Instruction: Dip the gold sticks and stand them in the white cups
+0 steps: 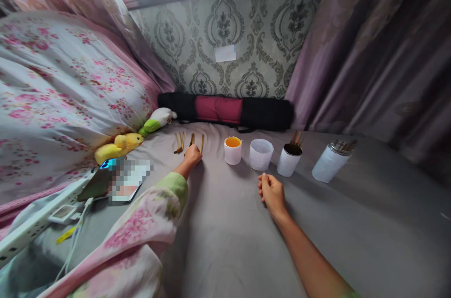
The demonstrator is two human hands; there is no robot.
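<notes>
My left hand [192,153] reaches forward over the grey sheet, fingers closed on thin golden utensils [192,140] lying in a loose row [179,143]. My right hand [272,191] rests on the sheet in a loose fist with nothing visible in it, just in front of several white cups. One cup [233,150] has an orange inside. Another cup [261,153] looks empty. A third cup [289,159] holds brown sticks. The far-right cup [329,162] holds metal utensils and leans.
A black and pink roll [225,110] lies along the wall. Plush toys [118,146] sit at a floral pillow [63,96] on the left. A phone [116,180] and a white power strip [31,223] lie at left. Curtains [380,49] hang on the right.
</notes>
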